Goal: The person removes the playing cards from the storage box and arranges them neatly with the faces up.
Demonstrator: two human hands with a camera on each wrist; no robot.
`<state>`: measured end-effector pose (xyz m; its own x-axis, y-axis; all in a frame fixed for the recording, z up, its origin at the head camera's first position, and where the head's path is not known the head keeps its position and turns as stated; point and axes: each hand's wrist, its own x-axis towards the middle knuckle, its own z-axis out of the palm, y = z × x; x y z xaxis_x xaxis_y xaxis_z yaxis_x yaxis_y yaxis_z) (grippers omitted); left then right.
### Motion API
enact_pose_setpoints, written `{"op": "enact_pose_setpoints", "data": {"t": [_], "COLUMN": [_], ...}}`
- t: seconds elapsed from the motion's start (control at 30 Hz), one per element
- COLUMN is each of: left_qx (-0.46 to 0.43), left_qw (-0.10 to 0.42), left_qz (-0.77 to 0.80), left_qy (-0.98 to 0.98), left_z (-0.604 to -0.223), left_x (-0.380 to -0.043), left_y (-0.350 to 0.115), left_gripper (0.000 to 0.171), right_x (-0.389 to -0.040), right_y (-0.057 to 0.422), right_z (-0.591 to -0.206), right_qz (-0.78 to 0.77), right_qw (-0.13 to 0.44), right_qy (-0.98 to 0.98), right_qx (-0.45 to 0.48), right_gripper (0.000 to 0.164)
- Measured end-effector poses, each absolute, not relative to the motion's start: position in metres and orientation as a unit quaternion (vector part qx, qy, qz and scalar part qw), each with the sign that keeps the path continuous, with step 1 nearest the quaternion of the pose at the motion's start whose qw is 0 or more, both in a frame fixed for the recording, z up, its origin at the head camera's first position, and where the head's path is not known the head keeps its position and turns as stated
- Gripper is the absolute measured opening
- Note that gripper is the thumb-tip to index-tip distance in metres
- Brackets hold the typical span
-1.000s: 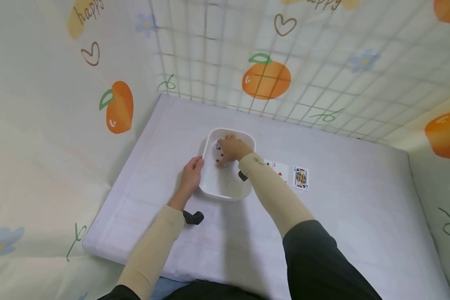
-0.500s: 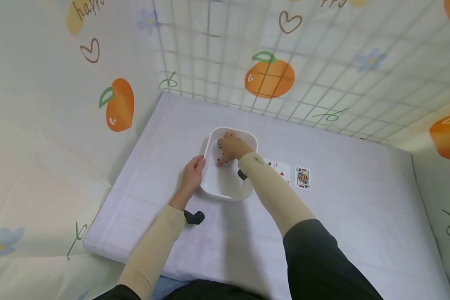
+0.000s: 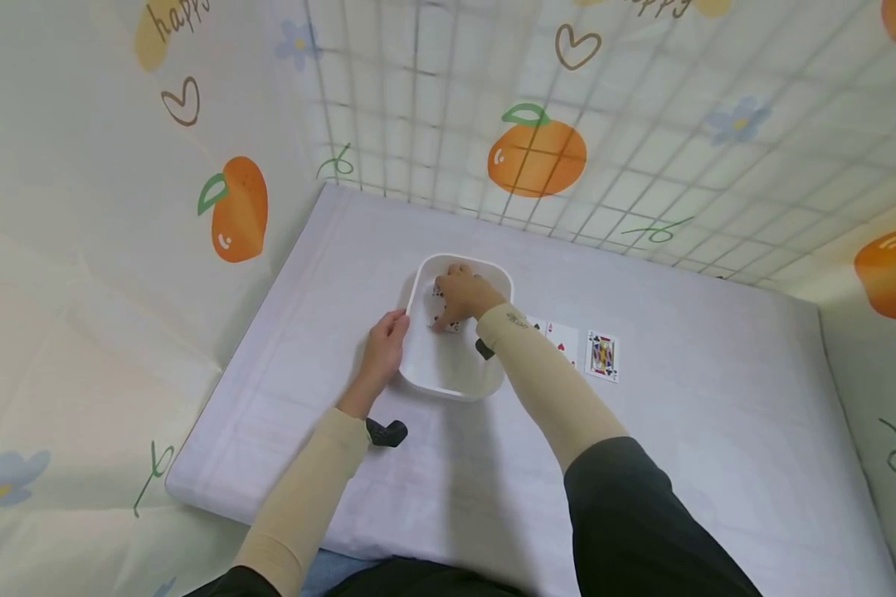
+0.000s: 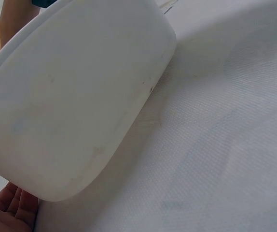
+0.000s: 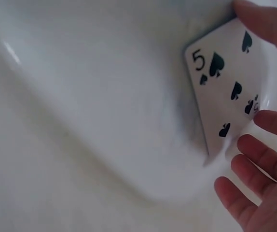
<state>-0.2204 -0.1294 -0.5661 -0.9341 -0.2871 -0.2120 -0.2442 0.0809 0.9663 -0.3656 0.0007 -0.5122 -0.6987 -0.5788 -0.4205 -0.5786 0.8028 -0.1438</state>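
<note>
A white plastic basin (image 3: 448, 361) stands on the table, tilted-looking in the left wrist view. My left hand (image 3: 382, 348) holds its left side, thumb at the rim; in the left wrist view its curled fingers (image 4: 25, 205) lie against the outer wall (image 4: 80, 96). Inside the basin, toward the far end, my right hand (image 3: 463, 296) is over a five of spades playing card (image 5: 220, 84). The thumb (image 5: 269, 24) is at one edge of the card and the index fingertip at the opposite edge. The other fingers spread loosely beside it.
Right of the basin lie a face card (image 3: 602, 355) and a heart card (image 3: 562, 338), the latter partly behind the right sleeve (image 3: 552, 390). Another card (image 3: 535, 323) shows beside them. A wire grid (image 3: 433, 108) rises along the table's back edge.
The whole head view has shifted slightly. Both hands keep their places at the basin and the card.
</note>
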Motion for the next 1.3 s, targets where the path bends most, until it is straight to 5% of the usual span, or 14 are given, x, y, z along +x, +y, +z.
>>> {"op": "enact_pose_setpoints", "data": {"t": [1.3], "left_qx": [0.176], "left_qw": [0.024], "left_qz": [-0.647], "left_qy": [-0.741], "left_z": [-0.566], "left_x": [-0.217], "left_y": [-0.126], "left_gripper": [0.043], "right_x": [-0.359], "right_y": [0.017], "right_z": [-0.471], "right_qz": [-0.002], "right_qw": [0.213], "right_qy": [0.928], "right_qx": [-0.305], "right_gripper": [0.081]}}
